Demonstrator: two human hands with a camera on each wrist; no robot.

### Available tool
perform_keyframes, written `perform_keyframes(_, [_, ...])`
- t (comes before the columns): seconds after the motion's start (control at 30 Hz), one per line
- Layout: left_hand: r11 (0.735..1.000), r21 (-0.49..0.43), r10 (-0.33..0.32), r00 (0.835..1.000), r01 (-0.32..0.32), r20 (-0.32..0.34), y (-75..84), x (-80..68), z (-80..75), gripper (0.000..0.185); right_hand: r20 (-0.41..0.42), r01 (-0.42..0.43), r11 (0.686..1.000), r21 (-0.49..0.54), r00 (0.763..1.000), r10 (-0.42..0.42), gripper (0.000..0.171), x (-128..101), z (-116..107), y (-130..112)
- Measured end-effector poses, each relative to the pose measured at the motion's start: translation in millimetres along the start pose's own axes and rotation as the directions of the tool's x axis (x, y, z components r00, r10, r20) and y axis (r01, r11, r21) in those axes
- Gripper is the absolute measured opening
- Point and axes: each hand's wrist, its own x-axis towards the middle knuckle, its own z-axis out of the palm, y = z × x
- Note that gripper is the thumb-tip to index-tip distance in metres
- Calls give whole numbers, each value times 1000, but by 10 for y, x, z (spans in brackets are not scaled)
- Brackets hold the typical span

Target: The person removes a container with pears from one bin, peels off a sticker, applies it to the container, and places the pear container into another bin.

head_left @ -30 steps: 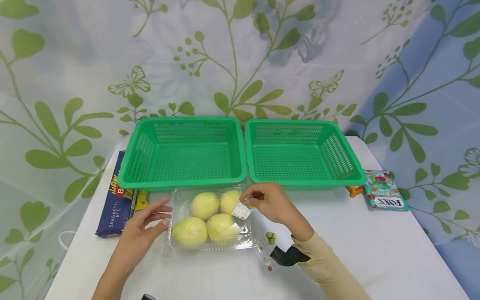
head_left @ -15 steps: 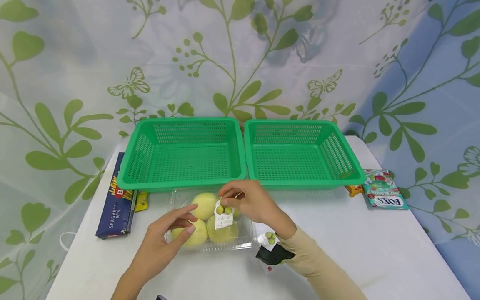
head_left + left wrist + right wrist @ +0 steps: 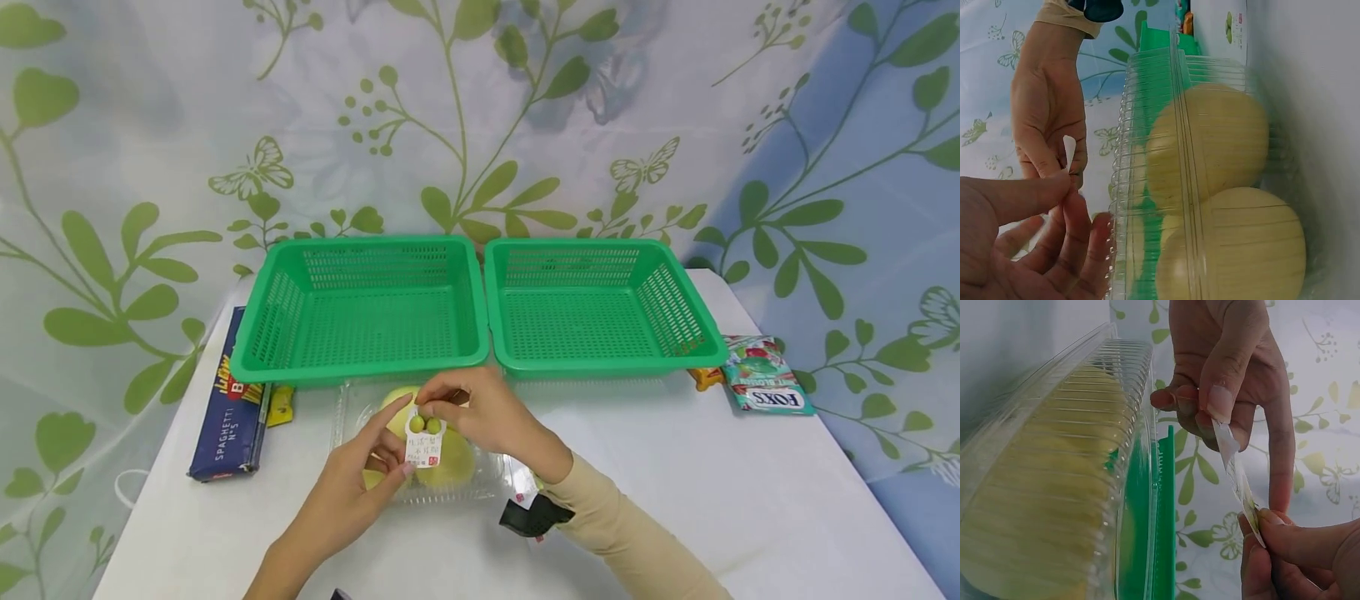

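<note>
Over a clear plastic clamshell [image 3: 491, 475], my two hands hold a small white label [image 3: 426, 450] with a print of green fruit and handwriting-like characters. My right hand [image 3: 480, 412] pinches its top end. The thumb and fingers of my left hand [image 3: 360, 492] pinch its lower end, as the right wrist view also shows. Edge-on, the label [image 3: 1238, 478] looks thin and slightly bent. Inside the clamshell [image 3: 1175, 125] are several round pale-yellow fruits [image 3: 1210, 144], with its lid down over them. In the head view the hands partly hide these fruits [image 3: 448, 462].
Two green plastic baskets [image 3: 360, 371] [image 3: 615, 364] stand behind the clamshell. A blue spaghetti box [image 3: 228, 425] and a yellow packet [image 3: 281, 406] lie left. A Fox's sweets bag [image 3: 767, 375] and an orange packet [image 3: 707, 379] lie right. Another label [image 3: 522, 492] lies under my right forearm.
My right hand has moved left with the label, which has turned its printed face up. My left hand has come in from the left and taken the label's lower end.
</note>
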Motion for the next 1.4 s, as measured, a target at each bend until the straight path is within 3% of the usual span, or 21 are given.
perform_keyframes(0.3, [1000, 12, 5, 991, -3, -134, -43, 48, 14, 83, -8, -33, 999, -1, 999, 33, 5, 48, -33, 34])
perform_keyframes(0.5, [997, 32, -68, 983, 74, -169, -67, 87, 37, 67, -16, -44, 999, -31, 999, 44, 3, 75, -37, 80])
perform_keyframes(0.67, [980, 136, -115, 971, 145, -210, -77, 128, 84, 64, 2, -73, 993, -90, 997, 73, 5, 103, -11, 132])
perform_keyframes(0.87, [935, 287, -155, 968, 208, -198, -10, 191, 151, 65, 8, -107, 985, -136, 994, 109, 6, 123, 42, 198])
perform_keyframes(1.17, [866, 445, -171, 972, 228, -163, 73, 286, 186, 65, 3, -95, 978, -184, 995, 97, 7, 140, 75, 219])
perform_keyframes(1.3, [848, 487, -159, 977, 210, -144, 79, 315, 187, 68, 2, -88, 975, -205, 996, 90, 8, 143, 89, 223])
perform_keyframes(1.4, [840, 490, -205, 972, 233, -111, 87, 324, 170, 70, -3, -83, 973, -216, 996, 85, 8, 145, 100, 226])
